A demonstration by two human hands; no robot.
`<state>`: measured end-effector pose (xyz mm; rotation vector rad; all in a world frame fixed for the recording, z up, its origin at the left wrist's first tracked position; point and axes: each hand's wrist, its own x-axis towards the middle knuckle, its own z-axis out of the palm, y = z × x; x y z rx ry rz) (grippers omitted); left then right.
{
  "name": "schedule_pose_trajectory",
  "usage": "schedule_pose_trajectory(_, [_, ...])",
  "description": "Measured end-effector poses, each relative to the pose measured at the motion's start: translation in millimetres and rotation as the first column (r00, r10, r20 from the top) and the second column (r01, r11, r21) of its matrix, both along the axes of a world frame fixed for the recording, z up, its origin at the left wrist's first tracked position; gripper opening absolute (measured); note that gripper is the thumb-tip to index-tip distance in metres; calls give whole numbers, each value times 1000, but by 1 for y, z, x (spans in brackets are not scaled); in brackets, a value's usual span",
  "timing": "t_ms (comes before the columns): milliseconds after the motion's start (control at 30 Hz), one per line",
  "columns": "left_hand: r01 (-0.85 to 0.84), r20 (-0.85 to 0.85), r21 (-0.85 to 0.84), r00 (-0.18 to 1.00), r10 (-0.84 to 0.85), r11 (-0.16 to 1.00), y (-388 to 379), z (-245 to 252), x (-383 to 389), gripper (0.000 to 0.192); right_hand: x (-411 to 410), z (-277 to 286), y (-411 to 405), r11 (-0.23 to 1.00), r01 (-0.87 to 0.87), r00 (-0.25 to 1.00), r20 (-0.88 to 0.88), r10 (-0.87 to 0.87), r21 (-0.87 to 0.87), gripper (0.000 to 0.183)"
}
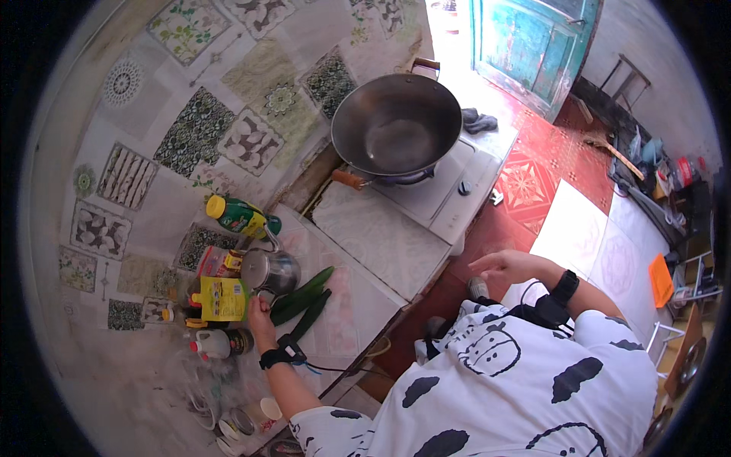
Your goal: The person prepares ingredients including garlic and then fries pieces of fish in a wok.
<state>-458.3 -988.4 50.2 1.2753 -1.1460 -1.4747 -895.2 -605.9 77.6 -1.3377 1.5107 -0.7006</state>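
Note:
My left hand [260, 320] is at the stainless steel oil pot [272, 269] on the tiled counter, its fingers at the pot's near side by the handle; the exact grip is partly hidden. Two dark green cucumbers [311, 314] lie just right of the hand. A yellow seasoning pouch [223, 299] stands close to its left. Over the floor beside the counter, my right hand [498, 265] holds nothing, its fingers apart. A large wok [398, 124] with wooden handles rests on the white gas stove [434, 197].
A green bottle with a yellow cap [242, 216] stands against the wall, and a dark sauce bottle [221, 343] is near my left wrist. A grey cloth [479, 121] lies behind the stove. A teal door [528, 51] stands open at the back. Clutter lines the right wall.

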Motion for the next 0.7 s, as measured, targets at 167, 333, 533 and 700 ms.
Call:
schedule_pose_trajectory(167, [-95,-102,-98,991,85,991,-5,-24,-6,21,-19,-19,24,964,243,966,64,-250,103,32])
schedule_pose_trajectory(333, [-166,-159,-119,977,146,979,8,-14,-33,22,-58,-67,20,911,397,901,-144,-410,-109,25])
schedule_pose_trajectory(533, [-227,-161,-170,966,200,959,44,21,-56,23,-98,-82,-50,833,541,774,-320,-547,-116,28])
schedule_pose_trajectory(700, [-252,-179,-179,959,220,951,75,43,-69,24,-113,-124,-108,749,631,561,-549,-620,-202,37])
